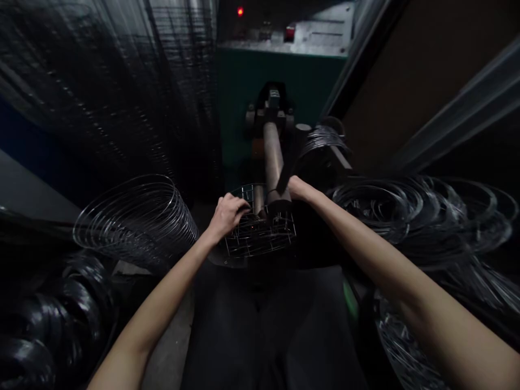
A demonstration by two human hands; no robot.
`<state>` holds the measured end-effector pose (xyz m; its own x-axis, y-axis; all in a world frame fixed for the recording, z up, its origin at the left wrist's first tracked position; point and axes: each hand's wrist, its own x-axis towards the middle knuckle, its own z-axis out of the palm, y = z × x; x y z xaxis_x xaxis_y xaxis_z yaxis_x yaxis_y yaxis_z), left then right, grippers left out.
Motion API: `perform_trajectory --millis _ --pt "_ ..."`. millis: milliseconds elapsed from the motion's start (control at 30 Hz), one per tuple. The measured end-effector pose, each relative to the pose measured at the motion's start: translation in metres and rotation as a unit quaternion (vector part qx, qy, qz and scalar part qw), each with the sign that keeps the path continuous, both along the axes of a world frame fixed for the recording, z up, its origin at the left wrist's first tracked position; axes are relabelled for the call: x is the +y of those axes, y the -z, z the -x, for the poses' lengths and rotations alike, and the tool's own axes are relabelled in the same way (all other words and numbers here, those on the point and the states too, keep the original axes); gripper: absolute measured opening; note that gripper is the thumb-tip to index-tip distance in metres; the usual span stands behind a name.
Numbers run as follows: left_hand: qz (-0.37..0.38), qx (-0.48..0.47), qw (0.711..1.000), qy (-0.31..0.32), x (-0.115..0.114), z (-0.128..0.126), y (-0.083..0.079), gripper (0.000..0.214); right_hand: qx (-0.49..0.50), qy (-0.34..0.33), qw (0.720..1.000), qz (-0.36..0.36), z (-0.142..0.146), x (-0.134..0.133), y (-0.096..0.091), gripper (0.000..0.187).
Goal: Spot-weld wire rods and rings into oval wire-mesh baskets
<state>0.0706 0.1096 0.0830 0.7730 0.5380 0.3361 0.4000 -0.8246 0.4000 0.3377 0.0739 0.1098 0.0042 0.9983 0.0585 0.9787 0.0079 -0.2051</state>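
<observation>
Fingers [240, 206] of my left hand [226, 215] clench the stiffer rim of the silver wire-mesh basket [260, 238], probably light and springy; whether my right hand [299, 188] grips, I cannot tell.

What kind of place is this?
Probably a wire-products workshop: a green machine with a red lamp, stacks of wire rings on both sides, and a wire cage gripped by the left hand.

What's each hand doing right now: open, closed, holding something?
Left hand: fingers curled over the rim of the wire basket, gripping it.
Right hand: against the machine arm, fingers hidden; cannot be told.
</observation>
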Motion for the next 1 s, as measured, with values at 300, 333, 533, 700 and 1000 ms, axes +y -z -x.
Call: perform_trajectory --millis 300,333,533,700,1000 --pt "-0.033 0.112 0.974 0.193 -0.121 0.074 -0.019 0.019 -0.022 -0.095 0.995 0.012 0.032 -0.061 -0.008 0.022" --pt "-0.004 0.104 0.98 0.171 -0.119 0.086 -0.033 0.019 -0.022 -0.111 0.994 0.002 0.035 -0.07 -0.005 0.022" --pt "0.111 0.157 0.978 -0.078 -0.056 0.174 -0.144 0.017 0.073 -0.11 0.989 -0.069 0.034 -0.109 0.025 0.022" --pt "-0.113 0.15 0.943 -0.275 -0.024 0.237 -0.211 0.034 0.143 -0.112 0.975 -0.127 0.06 -0.142 0.03 0.018" --pt "-0.132 0.212 0.909 -0.335 0.011 0.193 -0.08 0.025 0.318 -0.049 0.936 -0.142 0.116 -0.209 -0.005 0.015"
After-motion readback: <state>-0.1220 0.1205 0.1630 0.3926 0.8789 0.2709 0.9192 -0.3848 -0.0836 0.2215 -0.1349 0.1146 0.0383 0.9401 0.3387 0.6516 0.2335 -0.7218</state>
